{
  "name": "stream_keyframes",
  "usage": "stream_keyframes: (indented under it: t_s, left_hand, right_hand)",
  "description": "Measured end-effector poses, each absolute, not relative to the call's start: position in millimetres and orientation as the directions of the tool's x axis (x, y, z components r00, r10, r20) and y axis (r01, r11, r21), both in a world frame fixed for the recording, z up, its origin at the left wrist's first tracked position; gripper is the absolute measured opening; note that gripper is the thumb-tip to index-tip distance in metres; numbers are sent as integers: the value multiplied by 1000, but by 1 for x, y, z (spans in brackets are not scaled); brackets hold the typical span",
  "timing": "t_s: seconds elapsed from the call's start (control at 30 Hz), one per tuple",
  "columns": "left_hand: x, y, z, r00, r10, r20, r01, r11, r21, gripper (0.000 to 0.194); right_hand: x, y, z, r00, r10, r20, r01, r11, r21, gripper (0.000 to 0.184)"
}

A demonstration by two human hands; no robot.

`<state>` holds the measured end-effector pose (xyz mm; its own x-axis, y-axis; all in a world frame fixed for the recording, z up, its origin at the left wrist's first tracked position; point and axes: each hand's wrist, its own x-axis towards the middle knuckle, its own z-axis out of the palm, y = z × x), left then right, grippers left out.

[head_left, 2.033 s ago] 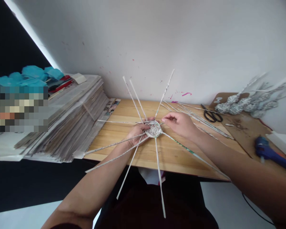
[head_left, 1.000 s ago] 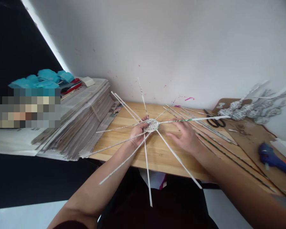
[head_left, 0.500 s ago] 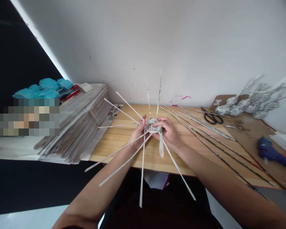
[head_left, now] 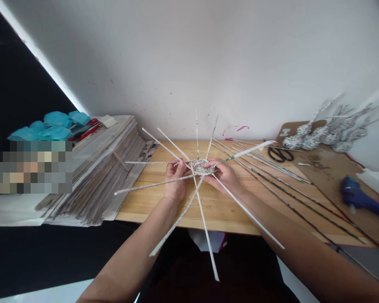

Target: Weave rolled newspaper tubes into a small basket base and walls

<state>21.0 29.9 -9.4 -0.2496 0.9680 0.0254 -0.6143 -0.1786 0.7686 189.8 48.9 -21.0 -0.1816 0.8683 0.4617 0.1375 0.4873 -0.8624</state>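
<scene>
Between my hands, above the wooden table, is a small round woven paper base (head_left: 203, 167) with rolled-paper spokes fanning out on all sides. My left hand (head_left: 176, 174) is closed at its left edge, thumb up, gripping the base where the spokes leave it. On the right rim my right hand (head_left: 222, 174) is closed, thumb on top and fingers partly hidden underneath. A green-and-white paper strand (head_left: 246, 152) rises from beside my right thumb toward the upper right. One white spoke (head_left: 249, 212) runs over my right forearm, and others point toward my lap.
Loose paper rods (head_left: 281, 189) lie on the table (head_left: 233, 216) at the right. Behind them are black-handled scissors (head_left: 281, 154), with woven paper pieces (head_left: 309, 136) by the wall. A blue glue gun (head_left: 360, 195) lies far right. Stacked newspapers (head_left: 91, 181) stand left, topped by blue crumpled material (head_left: 55, 124).
The green-and-white strand has swung from hanging down to pointing up and right. The spokes have shifted around the base. My left hand has moved slightly left and down.
</scene>
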Motion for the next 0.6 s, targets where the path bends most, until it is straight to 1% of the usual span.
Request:
stream_keyframes:
  t_s: [0.1, 0.2, 0.33, 0.5, 0.6]
  left_hand:
    - [21, 28, -8, -264, 963, 60, -576, -207, 791, 37]
    - [21, 28, -8, -245, 967, 77, -534, -200, 821, 35]
    - [21, 29, -9, -234, 968, 87, -489, -195, 850, 35]
    - [22, 30, -8, -241, 969, 59, -454, -166, 875, 39]
    - [25, 28, -8, -260, 960, 105, -381, -202, 902, 35]
  right_hand:
    - [191, 49, -23, -181, 863, 472, 169, 500, -849, 38]
    - [191, 49, -25, -180, 871, 457, 156, 484, -861, 39]
    - [191, 48, -23, -191, 886, 422, 89, 444, -892, 41]
    - [190, 46, -19, -190, 913, 362, -27, 363, -931, 42]
    - [190, 47, -21, -187, 936, 298, -71, 290, -954, 48]
